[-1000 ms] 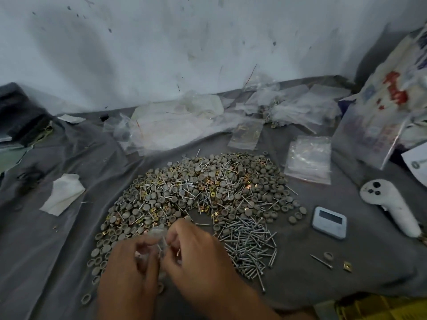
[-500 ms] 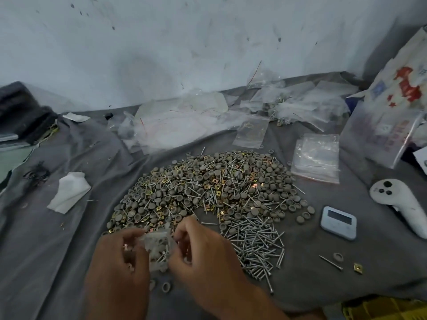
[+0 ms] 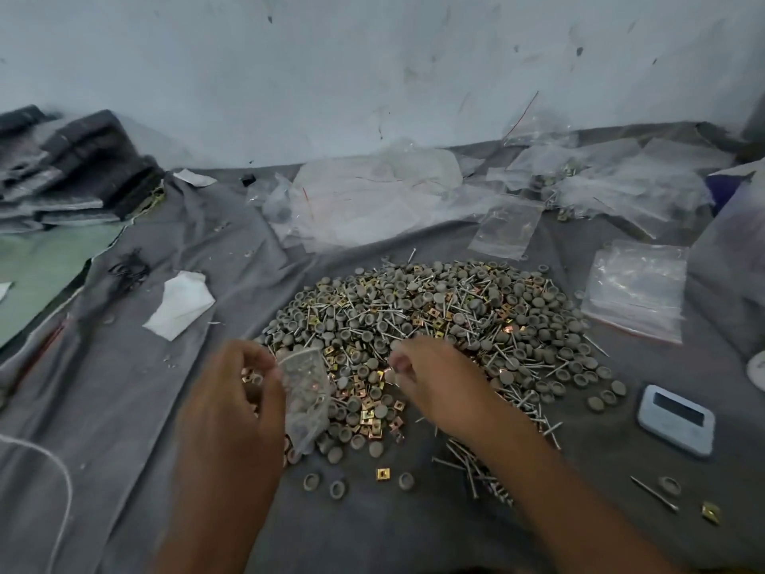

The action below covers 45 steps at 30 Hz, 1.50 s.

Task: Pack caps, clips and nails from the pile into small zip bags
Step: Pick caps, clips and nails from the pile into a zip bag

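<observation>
Left hand (image 3: pixel 232 403) pinches the small zip bag (image 3: pixel 304 401) upright by its mouth so it's ready for loading; right hand (image 3: pixel 434 379), fingers curled, picks at the pile (image 3: pixel 434 325) mid-cloth (image 3: pixel 124 408) — can't tell what it's got.

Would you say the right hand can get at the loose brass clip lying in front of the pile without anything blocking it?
Probably yes. The brass clip lies alone on bare cloth, just near of the pile, and the right hand hovers close above it. Only a few loose caps lie beside it; the left hand holds the zip bag off to the side.
</observation>
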{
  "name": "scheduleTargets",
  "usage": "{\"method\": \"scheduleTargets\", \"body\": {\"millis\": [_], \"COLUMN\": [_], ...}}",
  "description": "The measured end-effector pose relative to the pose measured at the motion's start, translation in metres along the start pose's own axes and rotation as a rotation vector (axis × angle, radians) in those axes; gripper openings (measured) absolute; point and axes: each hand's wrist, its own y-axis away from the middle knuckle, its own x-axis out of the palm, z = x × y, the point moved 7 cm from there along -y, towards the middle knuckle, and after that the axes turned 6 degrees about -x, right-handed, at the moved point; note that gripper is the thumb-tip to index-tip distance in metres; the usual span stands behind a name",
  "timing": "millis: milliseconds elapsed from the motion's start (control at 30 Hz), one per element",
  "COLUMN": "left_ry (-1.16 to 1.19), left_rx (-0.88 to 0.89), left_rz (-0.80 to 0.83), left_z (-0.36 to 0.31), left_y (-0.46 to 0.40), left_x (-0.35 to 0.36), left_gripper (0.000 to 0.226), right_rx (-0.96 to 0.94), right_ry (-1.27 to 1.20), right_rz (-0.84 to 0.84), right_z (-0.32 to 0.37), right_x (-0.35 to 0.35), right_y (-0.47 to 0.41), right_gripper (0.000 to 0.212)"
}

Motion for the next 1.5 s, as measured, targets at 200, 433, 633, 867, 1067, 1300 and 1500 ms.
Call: {"method": "scheduleTargets", "body": {"millis": [200, 433, 633, 867, 1067, 1300, 1500], "left_ry": [-0.057, -0.072, -0.104, -0.029, -0.031, 0.011, 0.035], "left_rx": [0.130, 0.161, 0.164, 0.123, 0.075, 0.036, 0.031], "left_rz": [0.055, 0.179, 0.242, 0.288, 0.309, 0.373, 0.395], "left_z": [-0.009, -0.007, -0.005, -0.002, 0.002, 0.007, 0.001], "left_y": [-0.004, -0.002, -0.002, -0.004, -0.003, 0.002, 0.005], "left_x": [0.002, 0.021, 0.024, 0.022, 0.020, 0.025, 0.026], "left_gripper": [0.036, 0.056, 0.062, 0.048, 0.043, 0.042, 0.046], "right_rx": [-0.124, -0.309, -0.297, -0.213, -0.147, -0.104, -0.157], "right_ry": [0.075, 0.205, 0.367, 0.402, 0.266, 0.014, -0.315], "right_rz": [0.215, 0.239, 0.320, 0.409, 0.518, 0.409, 0.243], "right_z": [0.011, 0.027, 0.039, 0.045, 0.038, 0.028, 0.026], "right_x": [0.028, 0.031, 0.038, 0.043, 0.042, 0.037, -0.004], "right_y": [-0.020, -0.014, -0.018, -0.030, -0.030, -0.026, -0.020], "right_gripper": [0.017, 0.033, 0.040, 0.027, 0.026, 0.011, 0.008]}}
